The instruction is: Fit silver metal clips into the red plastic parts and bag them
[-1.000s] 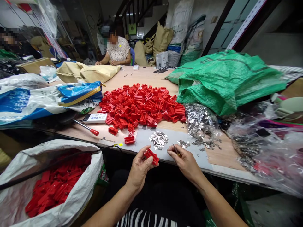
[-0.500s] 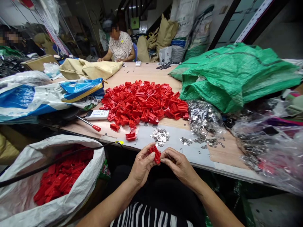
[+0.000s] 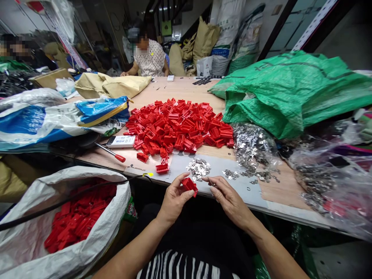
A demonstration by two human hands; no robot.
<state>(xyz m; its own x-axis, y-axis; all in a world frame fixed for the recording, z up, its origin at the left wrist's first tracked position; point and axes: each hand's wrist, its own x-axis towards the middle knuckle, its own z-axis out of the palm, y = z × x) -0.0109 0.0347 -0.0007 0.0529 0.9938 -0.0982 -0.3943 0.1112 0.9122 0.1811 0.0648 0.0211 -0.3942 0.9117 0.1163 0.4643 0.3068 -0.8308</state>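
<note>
table (image 3: 180, 87) fairly brt, glare on metal bits (image 3: 198, 169), bkgd dim, edges stretched & soft.

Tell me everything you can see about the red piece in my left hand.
The red piece is small, boxy and hollow, with raised walls and a slightly shiny, plastic-like look. It sits tilted, pinched between the thumb and fingers of your left hand, by the table's near edge. Your right hand isn't touching it.

I see bright red parts (image 3: 180, 126), silver metal pieces (image 3: 198, 169), a green sack (image 3: 290, 93), and clothing (image 3: 177, 266) striped black and white.
</note>
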